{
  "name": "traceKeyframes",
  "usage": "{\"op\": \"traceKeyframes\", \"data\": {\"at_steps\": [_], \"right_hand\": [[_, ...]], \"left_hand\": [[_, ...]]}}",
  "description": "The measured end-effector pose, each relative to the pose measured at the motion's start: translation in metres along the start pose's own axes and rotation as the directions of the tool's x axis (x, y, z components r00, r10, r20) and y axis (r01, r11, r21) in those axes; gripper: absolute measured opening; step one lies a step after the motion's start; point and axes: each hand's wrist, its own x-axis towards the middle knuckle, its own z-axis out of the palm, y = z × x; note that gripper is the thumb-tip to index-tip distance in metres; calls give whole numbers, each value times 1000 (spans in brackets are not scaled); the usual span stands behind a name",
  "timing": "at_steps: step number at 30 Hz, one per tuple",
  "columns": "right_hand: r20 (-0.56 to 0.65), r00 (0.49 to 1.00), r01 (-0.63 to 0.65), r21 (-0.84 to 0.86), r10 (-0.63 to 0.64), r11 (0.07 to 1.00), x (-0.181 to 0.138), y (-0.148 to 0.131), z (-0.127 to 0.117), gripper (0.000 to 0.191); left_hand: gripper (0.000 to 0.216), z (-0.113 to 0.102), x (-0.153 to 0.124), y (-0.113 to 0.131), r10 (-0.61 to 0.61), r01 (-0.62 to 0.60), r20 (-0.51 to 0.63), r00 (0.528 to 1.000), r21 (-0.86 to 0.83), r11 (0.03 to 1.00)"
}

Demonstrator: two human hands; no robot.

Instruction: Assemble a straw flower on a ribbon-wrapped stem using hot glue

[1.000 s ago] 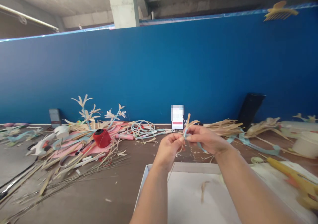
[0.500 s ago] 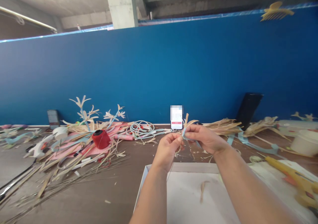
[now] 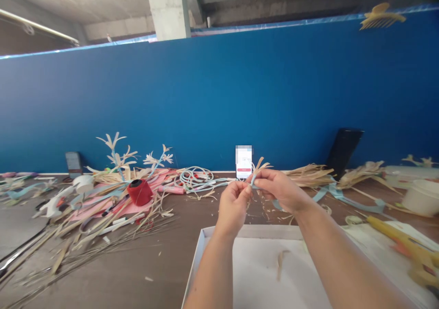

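Between my two hands is a small straw flower [image 3: 261,166] with pale splayed petals and light blue tape at its base. My left hand [image 3: 234,204] pinches the flower's stem below the petals, fingers closed. My right hand [image 3: 279,188] is closed on the light blue tape [image 3: 253,181] just beside it, and a loose tail of tape hangs under that palm. Both hands are over the far edge of a white shallow box [image 3: 254,231], in which a dry strip [image 3: 280,263] lies. Fingertips hide part of the stem.
A lit phone [image 3: 243,160] leans on the blue wall behind my hands. To the left are finished-looking straw flowers [image 3: 118,156], a red thread spool [image 3: 140,192], coiled cable [image 3: 195,178] and thin stalks. On the right lie straw bundles [image 3: 308,174], a white tub [image 3: 421,197] and a yellow glue gun [image 3: 408,249].
The flower has tilted to the right, its petals leaning over more. My hands have shifted slightly and stay close together on the stem and tape.
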Motion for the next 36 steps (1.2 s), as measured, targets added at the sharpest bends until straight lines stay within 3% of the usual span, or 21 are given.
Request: {"op": "traceKeyframes", "data": {"at_steps": [10, 36], "right_hand": [[-7, 1000, 11, -9, -11, 1000, 1, 1, 3, 20], [-96, 995, 39, -29, -41, 999, 4, 9, 10, 20]], "left_hand": [[27, 4, 0, -3, 74, -64, -118, 990, 84, 994], [22, 6, 1, -9, 135, -107, -215, 967, 137, 985]]}}
